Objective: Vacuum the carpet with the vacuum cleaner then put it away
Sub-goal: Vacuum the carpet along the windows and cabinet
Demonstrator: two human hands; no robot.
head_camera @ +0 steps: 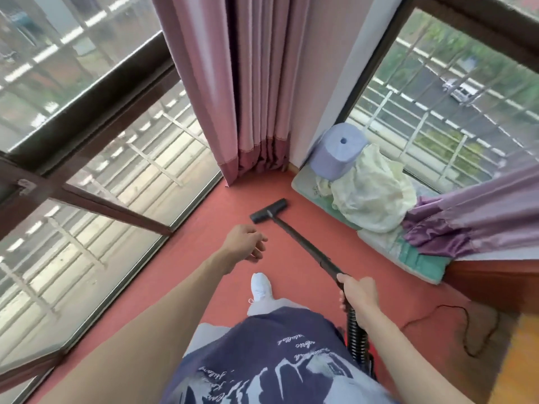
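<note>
Carpet (186, 258): red, running from the viewer's feet into the corner between two large barred windows (87, 126); the greater part of what shows lies between the left window sill and a low ledge on the right. Curtains (248, 83): mauve, hanging to the floor in the corner, hem touching the carpet just beyond the cleaning head; a second fold (466, 217) lies draped over the ledge. Ledge bedding (376, 199): pale cloth heaped on a green mat, with a lilac roll (338, 153) standing beside it. Vacuum wand (303, 243): black, straight, sloping down from the hand to the floor. Floor head (269, 210): flat on the carpet, near the corner, apart from the curtain hem and the mat edge. Ribbed hose (354, 328): drops from the grip behind the viewer's shirt; machine body mostly hidden. Power cord (466, 330): thin, looped on the carpet at right. Right hand (357, 298): fingers wrapped fully round the wand's upper end where hose joins. Left hand (243, 242): held out over the carpet, fingers loosely curled, gripping nothing. White shoe (261, 287): planted behind the head. Judgement: vacuuming under way, corner strokes in hand; best done with the head kept flat, slow overlapping passes, stopping short of the hem so fabric is not sucked in, and minding the cord.
</note>
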